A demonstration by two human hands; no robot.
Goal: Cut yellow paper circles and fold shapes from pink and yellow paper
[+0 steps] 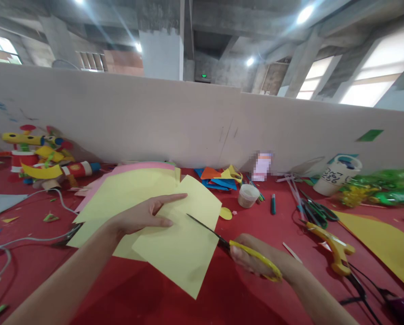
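A pale yellow sheet of paper (185, 248) is held tilted above the table by my left hand (144, 214). The index finger and thumb rest on top, while the other fingers are hidden under the sheet. My right hand (252, 255) grips yellow-handled scissors (256, 256). Their dark upper blade lies across the paper from its right edge toward the middle, and the lower blade is out of sight beneath it. Behind and under the held sheet, more pale yellow paper (137, 185) lies over pink paper (115, 174).
A yellow glue gun (334, 246), dark green-handled scissors (315, 212) and orange-yellow sheets (381, 243) lie on the right. A small tub (248, 196) and coloured scraps (218, 178) stand ahead, below a white partition (154, 117). Paper figures (25, 153) and a white cable (63, 205) are left.
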